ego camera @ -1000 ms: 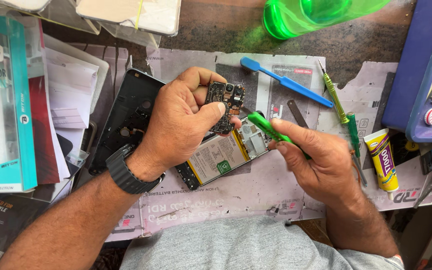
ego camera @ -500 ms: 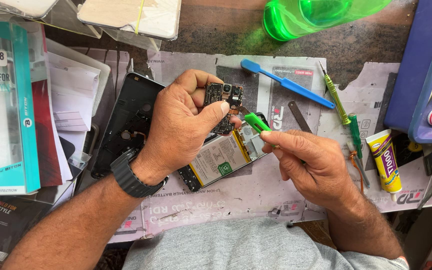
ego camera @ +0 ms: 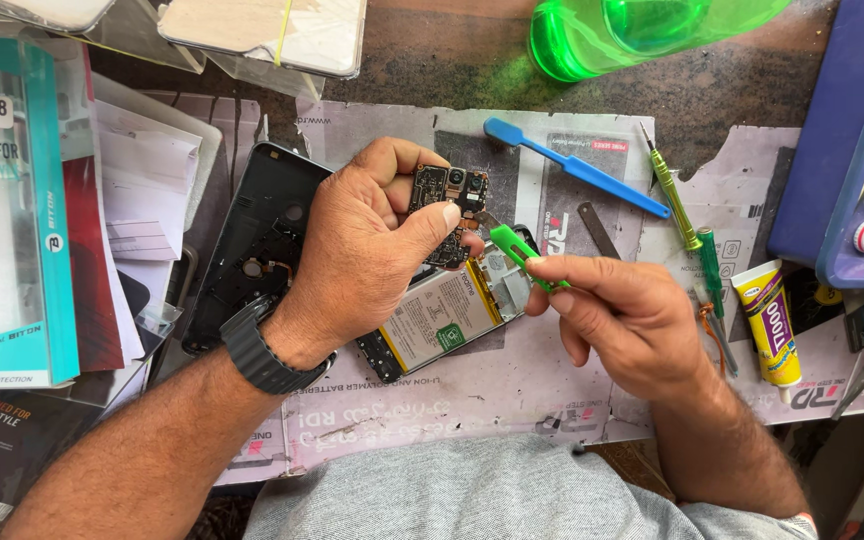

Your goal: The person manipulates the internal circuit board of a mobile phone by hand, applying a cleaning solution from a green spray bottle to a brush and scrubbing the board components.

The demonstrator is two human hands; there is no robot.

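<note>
The small circuit board [ego camera: 449, 212], dark with camera modules at its upper edge, sits near the centre of the frame, lifted above the opened phone [ego camera: 442, 318] whose battery faces up on the table [ego camera: 432, 60]. The left hand [ego camera: 367, 250] is clamped on the board, thumb across its front and fingers curled behind it. The right hand [ego camera: 622, 315] is pinched shut on a green pry tool [ego camera: 519, 255], whose tip points at the board's lower right corner; whether the tip actually touches the board is hard to tell from this angle.

The step in hand looks like working the board free of the phone, or teasing a connector loose at its edge. The next move would call for a light, steady lever with the tool while the left hand keeps the board from twisting.

To the left of centre lies the black back cover [ego camera: 257, 240]. Right of centre rest a blue plastic tool [ego camera: 572, 165], a green screwdriver [ego camera: 674, 200] and a yellow glue tube [ego camera: 770, 325]. A green bottle [ego camera: 642, 30] lies at the upper right.
</note>
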